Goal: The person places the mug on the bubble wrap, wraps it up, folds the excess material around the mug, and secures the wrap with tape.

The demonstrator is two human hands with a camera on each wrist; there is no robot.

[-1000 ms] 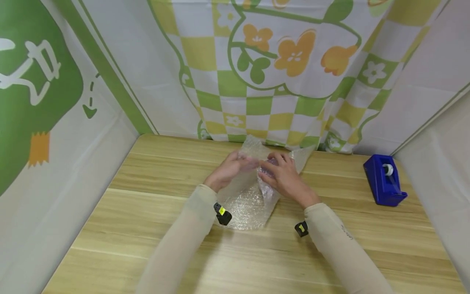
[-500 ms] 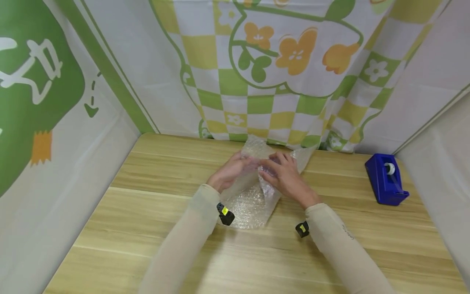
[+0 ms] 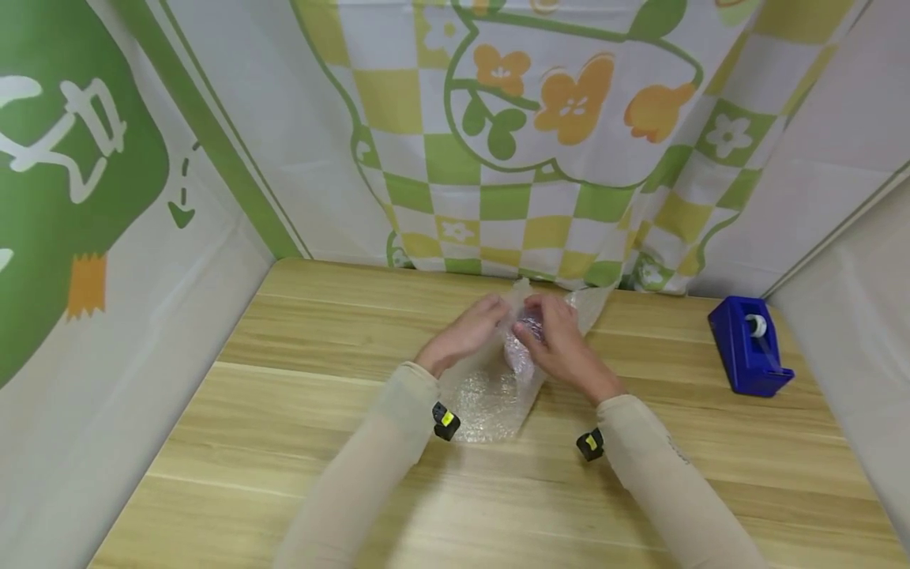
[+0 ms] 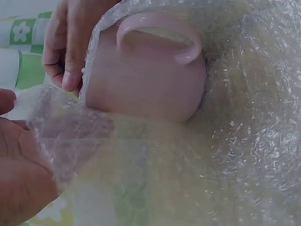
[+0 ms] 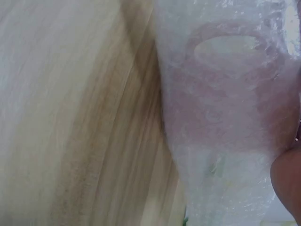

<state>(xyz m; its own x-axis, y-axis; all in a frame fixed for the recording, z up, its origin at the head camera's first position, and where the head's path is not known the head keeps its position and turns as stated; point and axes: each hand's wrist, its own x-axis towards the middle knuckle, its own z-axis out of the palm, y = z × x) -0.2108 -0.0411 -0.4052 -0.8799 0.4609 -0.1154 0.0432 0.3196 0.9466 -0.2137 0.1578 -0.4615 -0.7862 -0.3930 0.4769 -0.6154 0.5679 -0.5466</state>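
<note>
A pink mug [image 4: 141, 80] lies on its side in a sheet of bubble wrap [image 3: 486, 403]. Its handle faces the left wrist camera, and from the right wrist side the mug [image 5: 225, 108] shows blurred through the wrap. My right hand [image 3: 565, 348] grips the wrapped mug near its rim, fingers curled over the edge [image 4: 75, 42]. With my left hand [image 3: 465, 332] I hold the loose end of the wrap beside the mug; in the left wrist view that flap lies against the palm [image 4: 23, 174]. Some left fingertips are hidden.
A blue tape dispenser [image 3: 750, 348] with a roll of tape stands at the right of the wooden table [image 3: 298, 411]. A checked, flowered cloth [image 3: 505, 197] hangs along the back edge. White fabric walls close in both sides.
My left hand has moved slightly right and up, drawing the far left corner of the bubble wrap inward toward the mug. My right hand stays on the mug, its fingers slightly shifted.
</note>
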